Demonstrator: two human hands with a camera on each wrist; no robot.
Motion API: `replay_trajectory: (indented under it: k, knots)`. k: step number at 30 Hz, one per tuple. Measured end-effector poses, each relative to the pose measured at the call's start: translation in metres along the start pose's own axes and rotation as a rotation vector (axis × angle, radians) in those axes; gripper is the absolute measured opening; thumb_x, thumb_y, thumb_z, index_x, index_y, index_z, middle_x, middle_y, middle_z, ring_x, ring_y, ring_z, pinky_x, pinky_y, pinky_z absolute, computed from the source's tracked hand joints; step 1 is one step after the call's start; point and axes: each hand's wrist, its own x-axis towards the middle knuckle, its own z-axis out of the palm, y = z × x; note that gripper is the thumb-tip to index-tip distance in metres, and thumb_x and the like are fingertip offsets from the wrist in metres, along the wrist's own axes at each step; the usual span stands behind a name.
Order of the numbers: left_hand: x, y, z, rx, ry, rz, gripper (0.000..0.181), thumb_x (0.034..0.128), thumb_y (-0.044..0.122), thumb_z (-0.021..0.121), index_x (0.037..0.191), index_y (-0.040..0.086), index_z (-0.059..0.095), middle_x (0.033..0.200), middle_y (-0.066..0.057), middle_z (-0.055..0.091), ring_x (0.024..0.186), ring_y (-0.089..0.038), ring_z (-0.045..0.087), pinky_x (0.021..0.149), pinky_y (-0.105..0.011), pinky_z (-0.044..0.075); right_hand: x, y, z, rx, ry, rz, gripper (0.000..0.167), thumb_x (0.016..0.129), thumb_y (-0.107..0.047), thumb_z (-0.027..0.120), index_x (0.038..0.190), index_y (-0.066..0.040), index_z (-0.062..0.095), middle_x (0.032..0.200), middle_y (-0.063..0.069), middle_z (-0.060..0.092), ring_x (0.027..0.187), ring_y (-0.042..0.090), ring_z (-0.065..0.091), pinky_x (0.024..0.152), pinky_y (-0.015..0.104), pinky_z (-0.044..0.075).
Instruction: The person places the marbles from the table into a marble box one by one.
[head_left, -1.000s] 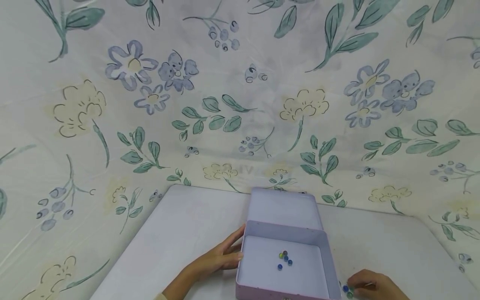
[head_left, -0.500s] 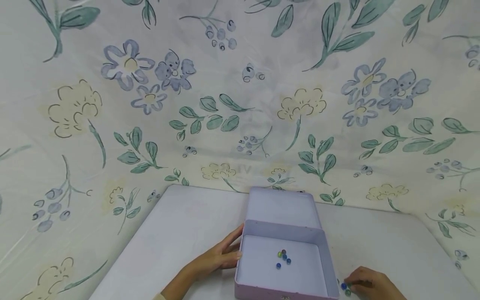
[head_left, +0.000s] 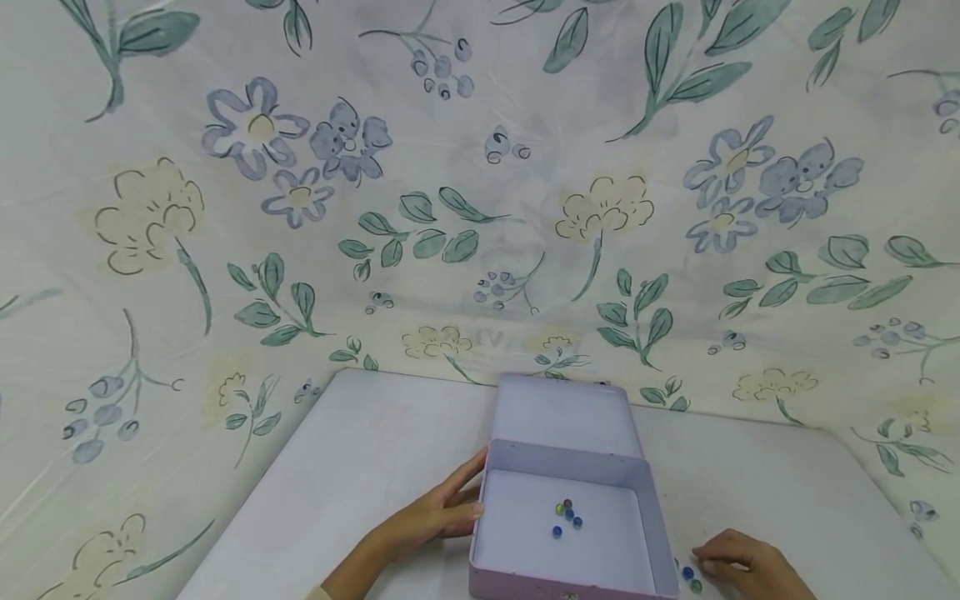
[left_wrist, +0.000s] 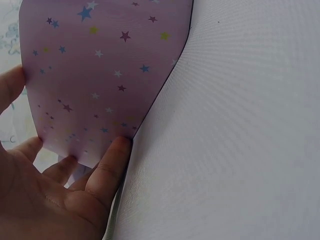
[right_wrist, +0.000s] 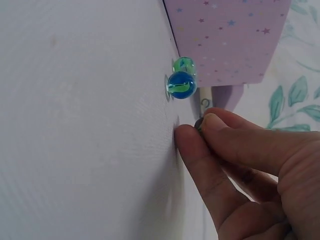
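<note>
Right hand (head_left: 753, 567) has eased off the loose marbles (head_left: 687, 573) remaining by the box's (head_left: 547, 582) near-right corner, pinching a dark marble (right_wrist: 198, 124); left hand (head_left: 423, 523), unclenched, touches its left wall; five marbles (head_left: 569, 515) inside.

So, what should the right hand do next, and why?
Probably lift the dark marble into the open box: the right hand seems to pinch it between thumb and finger just beside the box, five marbles lie inside, and the left hand touches the box's left side.
</note>
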Motion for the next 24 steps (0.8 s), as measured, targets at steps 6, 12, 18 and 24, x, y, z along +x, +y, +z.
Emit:
replay_trajectory:
  k: [6,12,18,24]
  knots:
    - [0.0,-0.003,-0.001,-0.009,-0.005,0.008,0.071,0.1054,0.023,0.048,0.161,0.038,0.006,0.17,-0.006,-0.007,0.153,-0.049,0.003,0.111,-0.059,0.041,0.001,0.0,0.0,-0.021,0.003,-0.038,0.024,0.089,-0.018,0.072,0.107,-0.003,0.076,0.101,0.007,0.07,0.088,-0.009,0.06,0.079,0.031,0.061]
    - [0.0,-0.002,0.0,-0.005,-0.004,0.007,0.072,0.1055,0.024,0.048,0.161,0.037,0.005,0.17,-0.006,-0.007,0.153,-0.048,0.003,0.111,-0.058,0.041,0.0,-0.004,0.0,-0.007,0.027,-0.023,0.022,0.088,-0.016,0.073,0.107,-0.005,0.076,0.102,0.007,0.071,0.088,-0.01,0.06,0.078,0.024,0.06]
    - [-0.001,-0.001,0.001,-0.009,0.001,-0.002,0.071,0.1052,0.024,0.049,0.161,0.037,0.006,0.17,-0.006,-0.007,0.153,-0.048,0.004,0.111,-0.058,0.042,0.0,-0.012,-0.002,-0.014,0.058,0.011,0.022,0.088,-0.019,0.074,0.107,-0.009,0.077,0.104,0.005,0.071,0.089,-0.009,0.06,0.078,0.019,0.057]
    - [-0.001,0.0,0.001,-0.002,0.012,-0.003,0.072,0.105,0.024,0.049,0.161,0.037,0.006,0.17,-0.005,-0.006,0.153,-0.048,0.004,0.111,-0.057,0.042,0.0,-0.018,-0.006,-0.029,0.058,-0.012,0.023,0.089,-0.021,0.073,0.108,-0.009,0.077,0.104,0.004,0.072,0.088,-0.007,0.061,0.076,0.017,0.056]
